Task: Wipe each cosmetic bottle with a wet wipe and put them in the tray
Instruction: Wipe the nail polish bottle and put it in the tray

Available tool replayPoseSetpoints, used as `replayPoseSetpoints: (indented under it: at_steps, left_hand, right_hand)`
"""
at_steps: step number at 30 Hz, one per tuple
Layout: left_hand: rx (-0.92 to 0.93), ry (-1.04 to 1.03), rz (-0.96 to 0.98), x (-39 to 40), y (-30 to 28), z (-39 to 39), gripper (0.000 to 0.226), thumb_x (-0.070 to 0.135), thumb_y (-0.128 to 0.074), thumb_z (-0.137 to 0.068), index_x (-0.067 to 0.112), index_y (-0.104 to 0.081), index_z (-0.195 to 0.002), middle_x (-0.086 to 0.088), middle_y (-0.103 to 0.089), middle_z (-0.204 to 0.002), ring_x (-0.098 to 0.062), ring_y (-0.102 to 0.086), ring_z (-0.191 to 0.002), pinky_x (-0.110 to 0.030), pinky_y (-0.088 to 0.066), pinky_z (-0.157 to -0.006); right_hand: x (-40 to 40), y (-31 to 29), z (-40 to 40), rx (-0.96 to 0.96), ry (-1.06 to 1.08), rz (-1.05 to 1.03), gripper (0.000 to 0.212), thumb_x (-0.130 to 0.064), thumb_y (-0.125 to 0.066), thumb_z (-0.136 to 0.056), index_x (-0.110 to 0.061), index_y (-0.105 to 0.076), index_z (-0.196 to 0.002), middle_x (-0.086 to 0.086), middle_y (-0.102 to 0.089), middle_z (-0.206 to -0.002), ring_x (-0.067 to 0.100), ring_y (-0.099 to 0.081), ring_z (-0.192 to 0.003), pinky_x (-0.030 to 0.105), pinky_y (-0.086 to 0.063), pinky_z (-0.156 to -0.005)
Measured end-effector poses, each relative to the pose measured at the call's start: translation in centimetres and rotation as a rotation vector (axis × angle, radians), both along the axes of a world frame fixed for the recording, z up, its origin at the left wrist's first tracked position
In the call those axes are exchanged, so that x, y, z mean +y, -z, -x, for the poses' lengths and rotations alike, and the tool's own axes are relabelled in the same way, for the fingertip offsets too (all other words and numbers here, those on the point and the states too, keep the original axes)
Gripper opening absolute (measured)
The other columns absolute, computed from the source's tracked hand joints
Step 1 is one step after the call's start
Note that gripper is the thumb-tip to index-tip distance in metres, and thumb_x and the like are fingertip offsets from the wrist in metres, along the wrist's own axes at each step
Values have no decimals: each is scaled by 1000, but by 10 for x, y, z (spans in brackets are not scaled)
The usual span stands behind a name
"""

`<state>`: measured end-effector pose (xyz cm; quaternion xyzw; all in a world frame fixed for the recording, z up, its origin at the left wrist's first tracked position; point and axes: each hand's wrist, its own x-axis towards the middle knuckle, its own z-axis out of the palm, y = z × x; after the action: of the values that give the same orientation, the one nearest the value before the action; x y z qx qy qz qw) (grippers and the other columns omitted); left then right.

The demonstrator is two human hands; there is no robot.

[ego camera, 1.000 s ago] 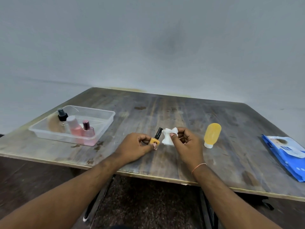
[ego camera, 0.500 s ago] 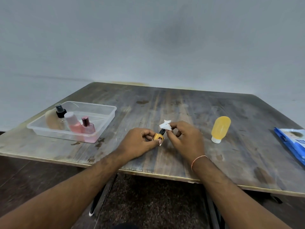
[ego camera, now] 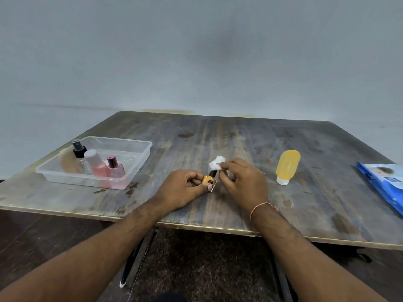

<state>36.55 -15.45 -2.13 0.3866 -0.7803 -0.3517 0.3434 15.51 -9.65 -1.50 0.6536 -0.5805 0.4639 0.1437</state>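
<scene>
Wiping a small orange bottle pinched in the left hand, the right hand pinches the wet wipe; three bottles sit in the tray, one yellow bottle waits.

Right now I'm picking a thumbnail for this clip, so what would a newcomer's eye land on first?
First, the two hands at the table's near middle: the left hand pinches a small orange bottle while the right hand rubs its dark cap with a white wipe. Next, the yellow bottle standing on its cap to the right, and the clear tray at the left holding three bottles.
</scene>
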Motion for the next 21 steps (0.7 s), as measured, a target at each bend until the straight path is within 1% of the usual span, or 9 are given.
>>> replayPoseSetpoints:
  at_steps: [3,7,10,12,14,17,18,19,21]
  left_hand:
    - [-25,26,17,1,0,-1,21,38,-89,-87,30,-84,-106,11,-81,-87,5,-62,-61,-17,-47,-63]
    - [-22,32,24,2,-1,0,18,35,-89,-87,31,-84,-103,11,-81,-86,5,-56,-55,-16,-45,-60]
    - [-33,25,47,3,-1,0,18,37,-89,-87,31,-83,-104,11,-80,-85,6,-57,-55,-16,-45,-60]
    - [-40,14,55,4,-2,0,19,39,-88,-87,32,-83,-105,12,-80,-85,5,-59,-57,-17,-47,-61]
    - [-40,11,56,4,-2,0,21,40,-88,-87,32,-84,-106,13,-80,-86,3,-65,-63,-20,-53,-65]
    - [-35,6,51,4,-1,1,22,39,-88,-87,30,-84,-107,13,-81,-87,-1,-72,-70,-25,-59,-71]
    - [-32,4,47,3,-1,1,21,38,-88,-88,30,-84,-107,13,-81,-87,-3,-74,-72,-28,-61,-73]
    - [-28,4,43,3,-1,1,20,37,-88,-88,29,-84,-106,13,-82,-86,-4,-75,-73,-30,-61,-74]
    - [-20,5,39,3,-1,1,17,33,-87,-90,28,-84,-106,12,-82,-86,-4,-75,-73,-31,-61,-75]
  right_hand:
    - [-1,-2,2,-60,50,64,15,-19,-80,-89,-24,-83,-103,-11,-76,-96,10,-59,-57,24,-45,-57]
    - [2,-4,1,-61,35,91,15,-19,-82,-90,-24,-82,-104,-12,-76,-97,3,-52,-59,25,-47,-56]
    - [5,-4,1,-71,28,89,14,-20,-81,-90,-25,-81,-103,-13,-76,-96,0,-49,-62,17,-43,-58]
    - [5,-4,1,-106,43,82,13,-20,-82,-90,-25,-81,-102,-15,-74,-91,1,-50,-62,6,-36,-60]
    - [5,-3,1,-114,39,80,13,-20,-82,-89,-25,-80,-101,-16,-73,-88,3,-50,-61,3,-34,-60]
    - [4,-2,0,-19,-26,61,13,-20,-79,-88,-24,-79,-100,-15,-73,-93,2,-51,-66,8,-38,-62]
    - [4,-1,0,15,-49,48,12,-22,-79,-87,-24,-79,-99,-13,-73,-93,3,-53,-66,15,-42,-61]
    - [5,-1,-1,44,-66,36,12,-24,-78,-86,-24,-79,-98,-12,-72,-91,4,-56,-67,20,-43,-59]
    - [6,0,-3,89,-101,3,10,-30,-77,-83,-25,-79,-92,-13,-70,-86,1,-52,-66,21,-38,-59]
